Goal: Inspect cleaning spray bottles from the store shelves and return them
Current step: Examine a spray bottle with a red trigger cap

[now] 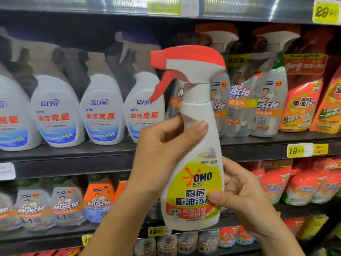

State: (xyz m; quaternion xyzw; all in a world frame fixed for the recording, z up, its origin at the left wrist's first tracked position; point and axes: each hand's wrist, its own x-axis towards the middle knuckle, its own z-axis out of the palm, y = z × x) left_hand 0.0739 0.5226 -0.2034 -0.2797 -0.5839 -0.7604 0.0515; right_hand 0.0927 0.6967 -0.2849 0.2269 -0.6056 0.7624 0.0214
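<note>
A white OMO spray bottle [195, 174] with a red trigger head and a yellow label is held upright in front of the store shelves, label facing me. My left hand [162, 150] wraps the bottle's neck from the left, thumb across the front. Lower down, my right hand [243, 198] grips the bottle's right side, thumb pressed on the label. The nozzle points left.
Behind the bottle, a dark shelf [73, 157] carries white spray bottles [103, 115] with blue labels at left, Mr Muscle bottles [267, 100] and orange refill pouches [302, 104] at right. Lower shelves hold more cleaners. Yellow price tags [297, 150] line the shelf edges.
</note>
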